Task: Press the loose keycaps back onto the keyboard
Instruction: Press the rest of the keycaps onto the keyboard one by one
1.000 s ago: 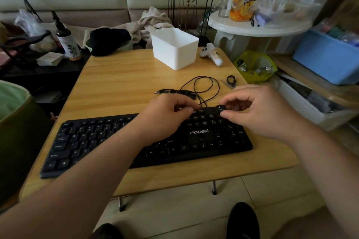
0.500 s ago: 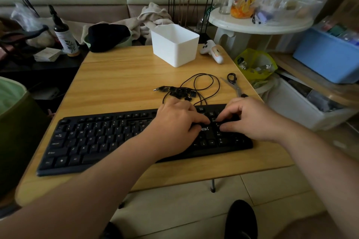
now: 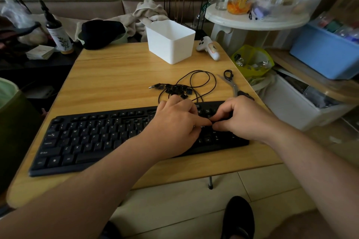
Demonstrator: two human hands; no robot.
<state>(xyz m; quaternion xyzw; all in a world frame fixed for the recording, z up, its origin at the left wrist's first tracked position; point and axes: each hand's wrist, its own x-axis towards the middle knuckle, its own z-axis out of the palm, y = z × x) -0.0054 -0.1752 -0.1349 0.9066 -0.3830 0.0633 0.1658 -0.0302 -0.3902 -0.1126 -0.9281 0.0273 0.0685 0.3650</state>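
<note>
A black keyboard (image 3: 87, 137) lies along the front of the wooden table (image 3: 116, 75). Behind it sits a small pile of loose black keycaps (image 3: 176, 90), tangled with the keyboard's thin cable (image 3: 202, 81). Both my hands are over the keyboard's right part, with their fingertips meeting. My left hand (image 3: 174, 124) presses down with its index finger stretched to the right. My right hand (image 3: 242, 118) has curled fingers, and its thumb and forefinger pinch a keycap against the keyboard. That keycap is almost wholly hidden by the fingers.
A white plastic bin (image 3: 171, 42) and a white controller (image 3: 208, 47) stand at the table's back. Scissors (image 3: 231, 83) lie right of the cable near the table's right edge. A pump bottle (image 3: 58, 33) stands off the back left corner, and storage boxes (image 3: 326, 52) crowd the right.
My right hand carried a pinched keycap from the keyboard's top edge down onto the keys. My left hand slid right to meet it, and its index finger now presses there.
</note>
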